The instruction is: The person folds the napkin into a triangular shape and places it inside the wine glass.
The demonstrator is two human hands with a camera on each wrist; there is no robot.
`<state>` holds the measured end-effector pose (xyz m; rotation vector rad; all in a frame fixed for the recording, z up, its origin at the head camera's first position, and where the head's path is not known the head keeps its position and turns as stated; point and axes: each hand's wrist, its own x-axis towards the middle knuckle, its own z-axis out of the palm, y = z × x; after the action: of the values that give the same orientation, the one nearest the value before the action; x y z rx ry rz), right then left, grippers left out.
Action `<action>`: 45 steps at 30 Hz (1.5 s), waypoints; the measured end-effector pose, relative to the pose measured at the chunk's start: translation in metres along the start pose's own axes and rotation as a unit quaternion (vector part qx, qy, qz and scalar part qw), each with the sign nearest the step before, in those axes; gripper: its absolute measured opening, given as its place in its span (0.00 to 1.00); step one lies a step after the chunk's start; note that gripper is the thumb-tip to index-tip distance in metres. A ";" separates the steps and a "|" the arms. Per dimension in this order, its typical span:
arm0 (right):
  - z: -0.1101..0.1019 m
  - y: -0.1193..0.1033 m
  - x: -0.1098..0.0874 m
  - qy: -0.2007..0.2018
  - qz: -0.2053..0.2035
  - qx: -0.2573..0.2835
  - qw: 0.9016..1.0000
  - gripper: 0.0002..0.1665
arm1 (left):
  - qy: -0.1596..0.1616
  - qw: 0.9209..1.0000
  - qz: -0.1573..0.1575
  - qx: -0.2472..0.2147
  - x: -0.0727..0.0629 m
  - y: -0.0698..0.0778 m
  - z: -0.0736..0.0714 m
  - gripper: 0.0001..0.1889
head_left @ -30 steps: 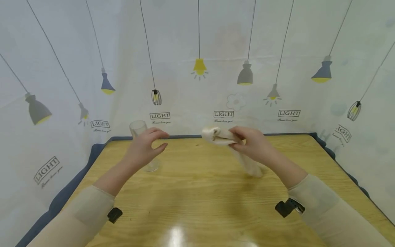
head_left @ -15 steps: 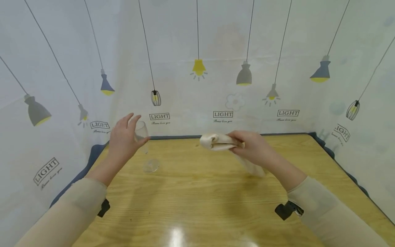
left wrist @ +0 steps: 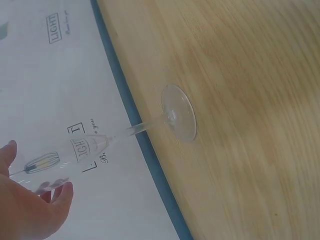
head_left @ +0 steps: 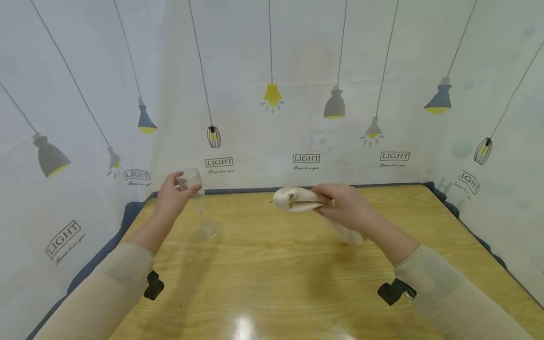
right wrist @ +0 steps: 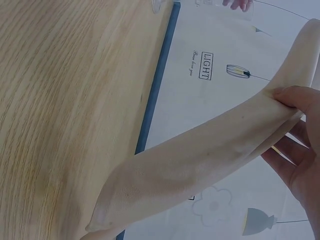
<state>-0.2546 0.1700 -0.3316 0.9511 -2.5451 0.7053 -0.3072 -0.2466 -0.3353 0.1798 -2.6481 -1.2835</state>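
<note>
A clear, tall-stemmed champagne glass [head_left: 208, 230] stands upright at the left of the table. My left hand [head_left: 170, 193] has its fingers and thumb around the upper bowl, near the rim. In the left wrist view, the fingers [left wrist: 61, 200] curl round the far side of the bowl, and the round foot rests on the wood. My right hand [head_left: 346, 203] pinches a folded cream cloth [head_left: 293, 199] above the table. One rolled fold sticks out toward the left while a long end [right wrist: 185, 155] hangs down toward the tabletop.
The wooden table [head_left: 263, 283] has a dark blue strip [head_left: 246, 191] along its back edge. A pale curtain [head_left: 246, 118] printed with hanging lamps encloses the back and both sides. Black wrist cameras [head_left: 153, 284] are strapped to both forearms.
My left hand swung left, away from in front of the glass, opened beside it, then closed round its bowl. The right hand kept the cloth almost in place, slightly lower.
</note>
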 end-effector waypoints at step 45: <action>-0.006 0.021 0.007 0.053 0.009 -0.065 0.996 0.17 | -0.123 0.981 0.098 -0.115 -0.039 0.085 0.089 0.37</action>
<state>-0.2727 0.1832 -0.3305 0.8258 -2.4759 0.5711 -0.2917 -0.1192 -0.3270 -0.2857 -2.5978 -1.6182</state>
